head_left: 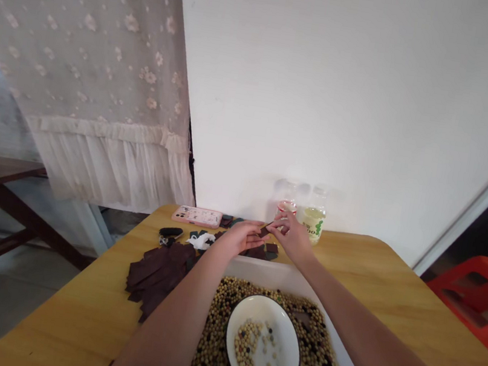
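Observation:
Both hands meet above the far edge of a white tray, with a small dark brown strip between them. My left hand holds the strip at its fingertips, palm turned partly up. From the other side, my right hand pinches its upper end between thumb and finger. The strip's material is too small to tell. Below lie many small round tan and black pieces, beads or beans, filling the tray. A white dark-rimmed bowl rests on them with some of the same pieces inside.
A pile of dark brown strips lies left of the tray. Behind it are a phone in a pink case, a black key fob and crumpled white plastic. Two jars, one with a green label, stand by the wall.

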Tool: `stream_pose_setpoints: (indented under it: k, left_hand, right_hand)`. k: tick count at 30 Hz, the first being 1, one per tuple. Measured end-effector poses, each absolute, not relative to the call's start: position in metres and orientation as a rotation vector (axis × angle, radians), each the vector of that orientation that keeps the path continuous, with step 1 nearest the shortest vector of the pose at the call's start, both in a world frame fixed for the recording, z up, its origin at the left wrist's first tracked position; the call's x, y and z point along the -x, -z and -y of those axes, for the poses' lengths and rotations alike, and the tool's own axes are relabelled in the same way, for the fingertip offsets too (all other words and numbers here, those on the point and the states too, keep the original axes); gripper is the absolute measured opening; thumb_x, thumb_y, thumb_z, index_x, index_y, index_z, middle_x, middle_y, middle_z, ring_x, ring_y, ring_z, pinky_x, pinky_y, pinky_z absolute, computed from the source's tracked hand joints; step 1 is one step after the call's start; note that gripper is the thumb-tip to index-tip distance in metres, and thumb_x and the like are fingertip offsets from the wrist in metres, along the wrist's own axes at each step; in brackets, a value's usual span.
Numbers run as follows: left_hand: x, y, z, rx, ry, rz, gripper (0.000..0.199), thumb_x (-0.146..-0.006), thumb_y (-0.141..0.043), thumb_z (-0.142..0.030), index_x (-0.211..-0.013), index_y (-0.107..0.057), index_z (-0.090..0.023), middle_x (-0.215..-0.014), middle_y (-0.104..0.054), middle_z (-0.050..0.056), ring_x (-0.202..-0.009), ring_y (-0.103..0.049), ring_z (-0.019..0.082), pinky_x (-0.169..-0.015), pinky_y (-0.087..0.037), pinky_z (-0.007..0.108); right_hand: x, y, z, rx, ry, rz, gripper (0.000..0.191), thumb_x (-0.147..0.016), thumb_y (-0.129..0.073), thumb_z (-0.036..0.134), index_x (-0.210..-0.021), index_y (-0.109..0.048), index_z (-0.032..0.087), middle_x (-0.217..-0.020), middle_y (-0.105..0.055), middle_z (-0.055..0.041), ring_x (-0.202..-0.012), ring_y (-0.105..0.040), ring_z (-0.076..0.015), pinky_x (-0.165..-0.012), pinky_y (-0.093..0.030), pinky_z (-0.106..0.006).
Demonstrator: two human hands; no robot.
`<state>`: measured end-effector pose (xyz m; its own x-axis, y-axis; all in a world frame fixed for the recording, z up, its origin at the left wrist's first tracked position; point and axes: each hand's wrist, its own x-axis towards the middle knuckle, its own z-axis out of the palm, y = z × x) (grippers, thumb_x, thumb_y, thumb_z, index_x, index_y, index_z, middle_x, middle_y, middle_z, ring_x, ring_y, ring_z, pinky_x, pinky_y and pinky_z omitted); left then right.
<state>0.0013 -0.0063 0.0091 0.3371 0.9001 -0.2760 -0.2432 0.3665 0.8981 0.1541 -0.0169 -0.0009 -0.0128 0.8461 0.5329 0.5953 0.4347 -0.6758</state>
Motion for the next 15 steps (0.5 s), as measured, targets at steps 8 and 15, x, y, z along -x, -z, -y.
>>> stream_pose_setpoints:
  k: [8, 15]
  left_hand:
    - [0.0001, -0.0062, 0.0036, -0.877, -0.905, -0.943, 0.027, -0.067, -0.050, -0.004, -0.091, -0.057, -0.013, -0.068, -0.066, 0.004, -0.064, -0.064, 0.013, -0.066, -0.051, 0.024]
    - [-0.0010, -0.0083, 0.0053, -0.905, -0.851, -0.938, 0.027, -0.067, -0.049, -0.004, -0.090, -0.059, -0.014, -0.072, -0.067, 0.005, -0.067, -0.065, 0.014, -0.064, -0.051, 0.023]
  right_hand:
    - [-0.1513, -0.0022, 0.0225, 1.259, -0.301, 1.770, 0.016, -0.070, -0.058, 0.028, -0.082, -0.048, 0.024, -0.075, -0.067, 0.0034, -0.053, -0.056, -0.0119, -0.054, -0.042, -0.025]
    - [-0.1583, 0.0002, 0.0168, 1.308, -0.227, 1.670, 0.017, -0.070, -0.057, 0.029, -0.084, -0.048, 0.024, -0.075, -0.066, 0.0019, -0.054, -0.057, -0.0125, -0.055, -0.043, -0.027]
